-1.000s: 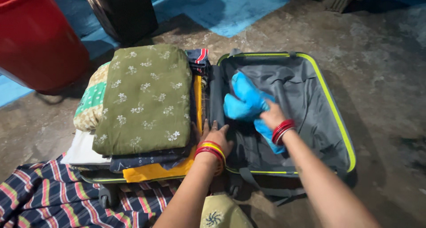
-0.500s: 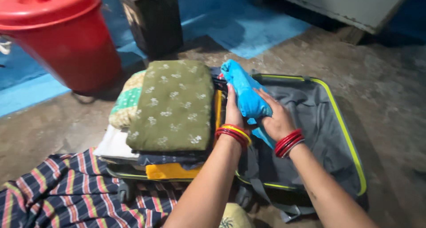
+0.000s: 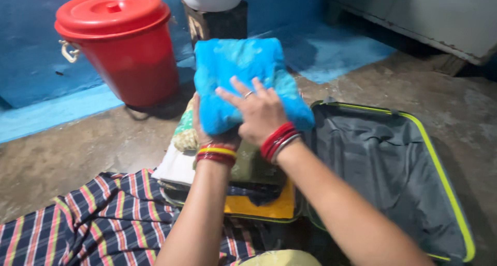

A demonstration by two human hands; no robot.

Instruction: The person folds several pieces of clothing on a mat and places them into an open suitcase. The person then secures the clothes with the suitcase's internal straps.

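While both hands press a folded blue cloth (image 3: pixel 243 79) flat, it sits above the clothes stack (image 3: pixel 243 178) in the left half of the open suitcase (image 3: pixel 440 162). The right hand (image 3: pixel 259 110) lies spread on top of the cloth, fingers splayed, a ring on one finger and red bangles at the wrist. The left hand (image 3: pixel 209 131) grips the cloth's near edge from beneath, mostly hidden by it, with red and yellow bangles showing. The cloth and both forearms hide most of the stack; only a patterned corner, a white layer, a dark layer and a yellow one peek out. Right of the stack, the suitcase's grey lined half shows. Behind the suitcase stand a red lidded bucket (image 3: pixel 119 48) and a dark stand (image 3: pixel 217 22). Left of the suitcase, striped fabric (image 3: pixel 77 224) lies on the floor (image 3: pixel 67 152).
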